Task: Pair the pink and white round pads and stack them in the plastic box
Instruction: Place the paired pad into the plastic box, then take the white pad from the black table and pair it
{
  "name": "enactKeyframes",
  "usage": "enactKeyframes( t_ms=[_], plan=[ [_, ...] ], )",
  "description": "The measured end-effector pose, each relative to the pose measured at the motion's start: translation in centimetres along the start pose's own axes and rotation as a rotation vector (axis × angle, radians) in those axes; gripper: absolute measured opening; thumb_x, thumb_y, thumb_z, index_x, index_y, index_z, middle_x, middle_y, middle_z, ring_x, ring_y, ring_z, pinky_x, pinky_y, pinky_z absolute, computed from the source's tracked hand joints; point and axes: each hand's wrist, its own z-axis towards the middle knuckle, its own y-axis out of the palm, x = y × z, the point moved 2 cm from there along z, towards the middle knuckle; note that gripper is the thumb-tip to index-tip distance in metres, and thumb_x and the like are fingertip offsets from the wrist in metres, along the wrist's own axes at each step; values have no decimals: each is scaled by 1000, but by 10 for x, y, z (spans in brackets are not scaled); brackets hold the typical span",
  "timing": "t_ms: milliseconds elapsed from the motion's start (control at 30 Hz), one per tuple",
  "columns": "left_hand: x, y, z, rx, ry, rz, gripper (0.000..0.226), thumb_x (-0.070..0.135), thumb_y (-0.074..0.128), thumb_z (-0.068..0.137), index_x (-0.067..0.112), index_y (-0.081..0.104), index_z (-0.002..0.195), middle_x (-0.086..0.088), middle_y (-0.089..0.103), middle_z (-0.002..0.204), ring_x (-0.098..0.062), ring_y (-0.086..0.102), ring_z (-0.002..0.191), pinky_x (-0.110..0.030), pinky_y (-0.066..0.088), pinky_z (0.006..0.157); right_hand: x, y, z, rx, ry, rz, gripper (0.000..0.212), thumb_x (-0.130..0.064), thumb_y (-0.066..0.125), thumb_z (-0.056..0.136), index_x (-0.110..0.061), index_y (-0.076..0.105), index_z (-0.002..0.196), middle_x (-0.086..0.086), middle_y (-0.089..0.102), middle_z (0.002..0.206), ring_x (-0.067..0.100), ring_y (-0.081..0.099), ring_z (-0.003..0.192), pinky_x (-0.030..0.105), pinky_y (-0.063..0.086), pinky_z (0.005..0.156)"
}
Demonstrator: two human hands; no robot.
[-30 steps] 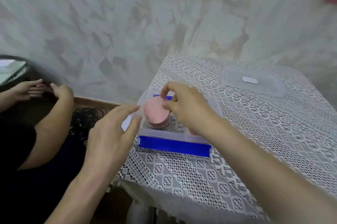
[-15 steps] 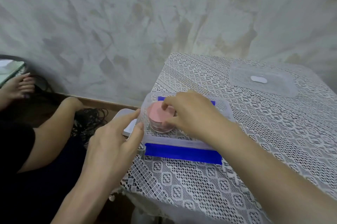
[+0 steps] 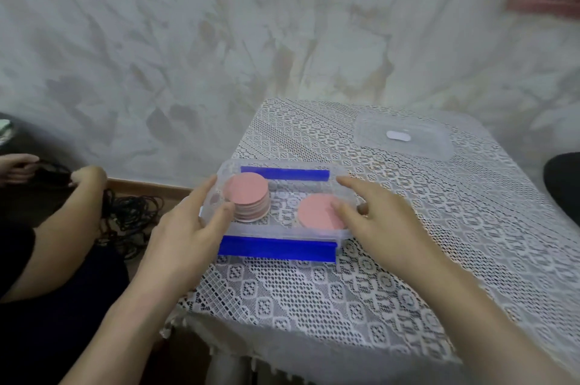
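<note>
- The box [image 3: 282, 229], clear plastic with blue clips, sits lidless near the table's [image 3: 314, 290] left edge.
- A stack [image 3: 248, 199] of pads, pink on top, stands in the box's left end.
- One pink pad [image 3: 314, 212] lies flat in the right end, apart from the stack.
- The left hand [image 3: 185, 234] rests against the box's left end, index finger along the outer wall and thumb at the near corner; its grip is apart, fingers nearly straight.
- The right hand [image 3: 376, 221] hovers over the right end, grip apart and empty, thumb above the pink pad; contact is unclear.
- The lid [image 3: 405, 140] lies on the table's far right.
</note>
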Motion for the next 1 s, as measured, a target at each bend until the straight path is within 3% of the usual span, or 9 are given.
enactKeyframes(
  t_ms=[67, 167, 233, 367, 500, 600, 700, 833, 1000],
  plan=[
    [7, 7, -3, 9, 7, 3, 66, 65, 48, 88, 51, 29, 150, 5, 57, 144, -20, 54, 129, -48, 47, 103, 7, -3, -7, 24, 6, 39, 48, -44, 52, 102, -37, 46, 149, -14, 55, 145, 10, 56, 124, 38, 47, 105],
    [25, 22, -10, 6, 42, 4, 64, 61, 49, 89, 48, 32, 150, -13, 64, 131, -31, 60, 119, -49, 47, 97, 23, -16, -16, 65, 38, 29, 45, -42, 52, 102, -36, 50, 147, -14, 58, 142, 8, 57, 114, 28, 43, 90],
    [40, 36, -16, -22, 64, -20, 63, 56, 53, 92, 45, 34, 151, -7, 59, 140, -27, 58, 122, -47, 46, 99, 37, -30, -23, 89, 77, 6, 44, -43, 52, 102, -37, 50, 146, -13, 59, 141, 9, 58, 113, 27, 39, 87],
    [65, 69, -29, -91, 110, -38, 62, 59, 56, 90, 48, 33, 146, 4, 54, 145, -20, 61, 115, -46, 52, 93, 70, -57, -37, 134, 137, -21, 44, -40, 52, 102, -42, 49, 145, -9, 65, 132, 4, 54, 86, 28, 40, 78],
    [75, 83, -35, -99, 136, 3, 60, 64, 57, 87, 49, 32, 139, 7, 54, 143, -16, 66, 101, -46, 56, 84, 89, -65, -47, 107, 142, 26, 38, -42, 52, 102, -43, 53, 140, -16, 62, 134, 5, 57, 107, 35, 51, 86],
    [80, 80, -33, -93, 159, 153, 62, 67, 52, 88, 44, 33, 142, 5, 59, 139, -14, 66, 95, -39, 53, 78, 87, -70, -47, 80, 83, -97, 39, -39, 47, 104, -34, 53, 142, -15, 58, 140, 5, 55, 116, 31, 44, 94],
    [86, 74, -33, -26, 219, 325, 66, 70, 48, 87, 38, 40, 144, 6, 56, 142, -18, 65, 104, -41, 54, 81, 80, -74, -43, 71, 23, -295, 41, -44, 42, 106, -31, 52, 143, -11, 56, 141, 13, 55, 123, 34, 43, 100],
    [104, 71, -38, 87, 389, 441, 53, 59, 51, 92, 29, 54, 136, 4, 53, 140, -23, 56, 118, -44, 53, 88, 77, -79, -42, 77, -58, -460, 45, -53, 37, 104, -33, 50, 142, -9, 53, 144, 18, 49, 126, 40, 42, 105],
    [153, 97, -36, 58, 533, 531, 54, 54, 49, 93, 26, 54, 139, 1, 55, 140, -26, 52, 119, -42, 46, 96, 80, -94, -44, 73, -119, -583, 47, -57, 33, 103, -31, 51, 138, -4, 50, 145, 23, 46, 129, 42, 36, 107]
  ],
)
